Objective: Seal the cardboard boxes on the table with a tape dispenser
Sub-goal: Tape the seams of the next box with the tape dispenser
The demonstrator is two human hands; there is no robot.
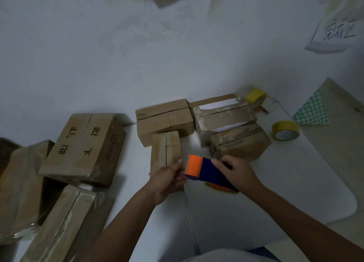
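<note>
The left hand covers the near end of a small upright cardboard box, grasping it. The right hand grips the blue-orange tape dispenser beside that box, hiding its handle. More boxes stand toward the table's far edge.

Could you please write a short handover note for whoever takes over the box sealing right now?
Right hand grips the blue and orange tape dispenser. Left hand steadies the small box, whose centre seam looks open. Behind it, three more boxes show no fresh tape, one with its flap up. Spare yellow tape rolls sit at the right. Left: tape all of these.
</note>
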